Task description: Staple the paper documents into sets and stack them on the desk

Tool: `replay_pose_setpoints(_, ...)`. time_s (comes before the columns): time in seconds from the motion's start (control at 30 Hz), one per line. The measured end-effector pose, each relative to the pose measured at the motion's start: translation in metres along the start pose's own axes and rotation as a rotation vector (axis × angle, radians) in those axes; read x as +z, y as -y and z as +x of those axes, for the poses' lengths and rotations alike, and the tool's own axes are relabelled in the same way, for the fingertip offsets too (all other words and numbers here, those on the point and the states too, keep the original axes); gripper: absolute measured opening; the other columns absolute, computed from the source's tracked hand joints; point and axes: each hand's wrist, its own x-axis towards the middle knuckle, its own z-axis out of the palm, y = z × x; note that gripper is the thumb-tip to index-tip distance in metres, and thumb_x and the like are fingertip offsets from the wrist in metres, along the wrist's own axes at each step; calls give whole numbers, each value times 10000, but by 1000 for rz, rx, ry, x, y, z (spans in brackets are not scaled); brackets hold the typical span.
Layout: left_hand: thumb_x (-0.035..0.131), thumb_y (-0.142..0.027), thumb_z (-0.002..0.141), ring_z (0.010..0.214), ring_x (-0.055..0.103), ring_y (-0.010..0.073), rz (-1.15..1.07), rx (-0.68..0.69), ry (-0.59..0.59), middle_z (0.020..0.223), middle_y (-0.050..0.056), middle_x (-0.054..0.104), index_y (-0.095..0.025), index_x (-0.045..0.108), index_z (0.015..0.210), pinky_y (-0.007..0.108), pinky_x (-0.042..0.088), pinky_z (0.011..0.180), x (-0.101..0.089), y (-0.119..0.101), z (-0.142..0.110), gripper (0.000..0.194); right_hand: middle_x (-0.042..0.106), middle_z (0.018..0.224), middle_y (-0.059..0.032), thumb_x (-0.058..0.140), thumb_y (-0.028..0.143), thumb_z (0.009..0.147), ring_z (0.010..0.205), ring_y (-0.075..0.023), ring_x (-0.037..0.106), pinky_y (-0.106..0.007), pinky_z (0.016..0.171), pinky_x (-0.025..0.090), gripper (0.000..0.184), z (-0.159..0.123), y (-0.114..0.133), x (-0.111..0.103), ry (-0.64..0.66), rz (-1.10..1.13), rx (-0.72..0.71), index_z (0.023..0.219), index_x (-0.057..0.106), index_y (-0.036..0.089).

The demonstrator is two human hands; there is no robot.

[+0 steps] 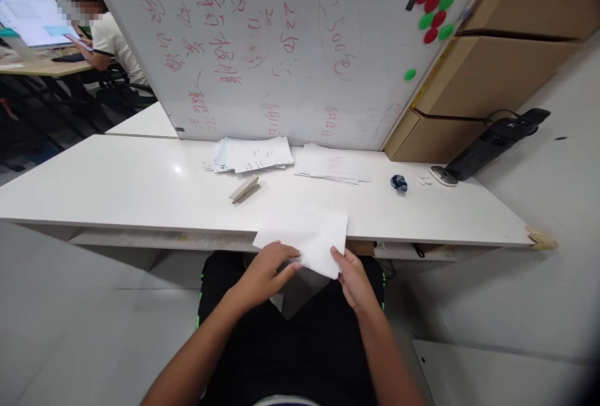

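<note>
A thin stack of white paper sheets (312, 234) is held at the desk's front edge, partly over my lap. My right hand (355, 275) grips its near right corner, with the thumb on top and the other fingers underneath. On the near left edge of the sheets lies my left hand (268, 273), its thumb and forefinger apart. Some fingers of that hand are hidden. Beyond the sheets a beige stapler (244, 190) rests on the desk. Behind it are a left pile of papers (260, 153) and a right pile of papers (330, 163).
The white desk (140, 184) backs onto a whiteboard (290, 44) with red writing and magnets. At right are a small dark blue object (399, 183), a mouse (443, 176), a black bottle (494, 143) and cardboard boxes (510, 75). A person (115, 44) sits far left.
</note>
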Motion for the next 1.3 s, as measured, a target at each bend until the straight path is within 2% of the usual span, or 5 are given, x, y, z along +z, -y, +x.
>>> replay_pose_setpoints(0.23,564,-396,868,1203,519,269,-159,-498,-558,1273,136,563,-183,546,1197,445,432,985,9,36,-28,393,725,1027,-86,754,446,710,925,-250,668,-406,872,497,458,4,-7,-18,119,-177,-96,1083,665,196)
replay_pose_setpoints(0.47,660,-442,794,1043,631,279,-723,-642,-142,1115,109,679,-162,594,1153,400,499,905,9,40,-56,460,701,893,-59,685,431,780,854,-213,648,-336,778,497,272,-9,-9,-14,229,-437,-179,882,613,189)
replay_pose_setpoints(0.63,619,-451,826,1098,605,287,-670,-600,-200,1160,93,670,-182,651,1124,397,480,941,3,30,-60,403,709,929,-65,646,430,809,832,-206,660,-331,744,512,273,-21,-11,-1,141,-356,-270,969,561,225)
replay_pose_setpoints(0.9,547,-439,878,1047,592,260,-316,-166,-362,1122,59,668,-222,675,1089,388,472,924,-52,1,20,329,678,1131,-92,702,426,753,1037,-284,618,-394,871,490,502,3,64,40,60,-468,-461,1196,591,219)
replay_pose_setpoints(1.3,556,-349,791,891,642,273,-237,-371,-363,944,94,708,-136,674,915,364,504,776,-45,85,156,273,702,1056,-111,568,515,797,1119,-290,584,-424,973,423,414,169,78,66,-48,-635,-558,1013,678,180)
